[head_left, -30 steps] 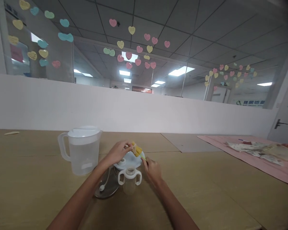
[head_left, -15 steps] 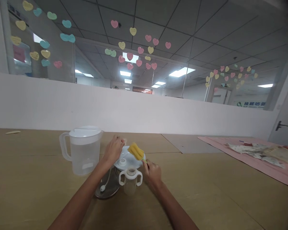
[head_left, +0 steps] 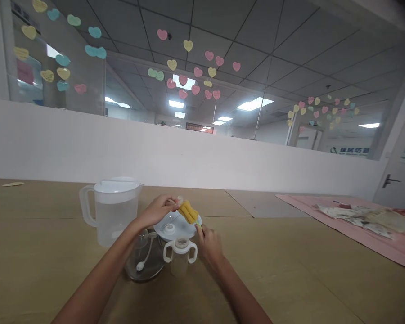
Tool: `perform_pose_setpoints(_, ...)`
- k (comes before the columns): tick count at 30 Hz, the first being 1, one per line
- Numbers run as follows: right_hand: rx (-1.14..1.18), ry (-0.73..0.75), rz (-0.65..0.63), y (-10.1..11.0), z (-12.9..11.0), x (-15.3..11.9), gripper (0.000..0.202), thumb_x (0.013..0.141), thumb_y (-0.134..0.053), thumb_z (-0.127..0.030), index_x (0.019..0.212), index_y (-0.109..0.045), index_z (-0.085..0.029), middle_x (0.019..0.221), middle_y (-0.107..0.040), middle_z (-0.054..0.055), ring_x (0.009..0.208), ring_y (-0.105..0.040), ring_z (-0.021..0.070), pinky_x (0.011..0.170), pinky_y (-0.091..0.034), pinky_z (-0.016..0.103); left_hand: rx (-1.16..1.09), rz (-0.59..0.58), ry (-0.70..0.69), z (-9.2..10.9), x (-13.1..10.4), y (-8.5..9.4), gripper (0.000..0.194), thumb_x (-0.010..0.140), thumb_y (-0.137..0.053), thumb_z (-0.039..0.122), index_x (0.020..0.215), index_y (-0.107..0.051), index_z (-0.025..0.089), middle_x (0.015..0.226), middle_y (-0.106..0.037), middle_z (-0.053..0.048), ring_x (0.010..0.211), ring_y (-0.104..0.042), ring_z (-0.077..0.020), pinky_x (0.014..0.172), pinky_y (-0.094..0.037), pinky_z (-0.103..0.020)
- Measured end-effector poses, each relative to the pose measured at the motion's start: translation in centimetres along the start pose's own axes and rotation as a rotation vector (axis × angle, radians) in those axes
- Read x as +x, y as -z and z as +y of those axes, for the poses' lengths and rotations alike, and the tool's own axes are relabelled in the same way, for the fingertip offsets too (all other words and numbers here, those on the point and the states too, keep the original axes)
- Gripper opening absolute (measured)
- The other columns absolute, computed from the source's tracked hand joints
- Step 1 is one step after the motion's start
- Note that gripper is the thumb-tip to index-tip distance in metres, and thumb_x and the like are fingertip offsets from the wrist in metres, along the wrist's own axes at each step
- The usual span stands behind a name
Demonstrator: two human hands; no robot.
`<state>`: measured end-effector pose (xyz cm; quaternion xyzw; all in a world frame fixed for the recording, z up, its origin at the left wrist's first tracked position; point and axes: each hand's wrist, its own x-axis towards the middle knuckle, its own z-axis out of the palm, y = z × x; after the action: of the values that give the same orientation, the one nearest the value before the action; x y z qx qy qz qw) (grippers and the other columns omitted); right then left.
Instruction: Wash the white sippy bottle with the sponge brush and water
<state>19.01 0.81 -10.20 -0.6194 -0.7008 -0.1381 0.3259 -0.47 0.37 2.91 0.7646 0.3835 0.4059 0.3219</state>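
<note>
One clear piece point(head_left: 180, 200) sat pinched in the left hand point(head_left: 159, 211), by the yellow sponge brush point(head_left: 188, 213) above the white dish point(head_left: 185, 230); the right hand point(head_left: 210, 245) gripped the handle point(head_left: 199, 222). Soft turns seemed best.

Matt sponge brush point(head_left: 189, 213), smooth plastic bottle point(head_left: 180, 263), translucent plastic jug point(head_left: 116, 213), glossy metal-looking tray point(head_left: 156, 257)

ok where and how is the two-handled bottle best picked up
Probably by its white handles, one hand coming in from each side: they curve out left and right of the bottle, which stands upright and uncapped.
</note>
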Motion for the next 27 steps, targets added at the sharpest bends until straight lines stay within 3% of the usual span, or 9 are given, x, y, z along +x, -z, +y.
perform_pose_setpoints(12, -0.020, -0.029, -0.011, 0.1, -0.3, 0.3, 0.043, 0.093, -0.028, -0.040, 0.077, -0.062, -0.019, 0.069, -0.068, 0.006, 0.057, -0.061, 0.0129, 0.048, -0.021, 0.025, -0.096, -0.038, 0.083, 0.3, -0.3, 0.7, 0.036, 0.064, -0.062, 0.045, 0.084, -0.064, 0.016, 0.089, -0.067, -0.007, 0.089, -0.059, -0.0217, 0.081, -0.045, -0.034)
perform_pose_setpoints(27, -0.074, -0.078, -0.116, -0.1, -0.2, 0.6, 0.046, 0.091, -0.028, -0.044, 0.079, -0.064, -0.018, 0.070, -0.067, 0.010, 0.064, -0.064, 0.0168, 0.050, -0.027, 0.024, -0.059, 0.028, 0.144, -2.9, 1.0, 0.3, 0.038, 0.060, -0.064, 0.048, 0.079, -0.064, 0.015, 0.085, -0.067, -0.008, 0.086, -0.061, -0.0229, 0.075, -0.049, -0.034)
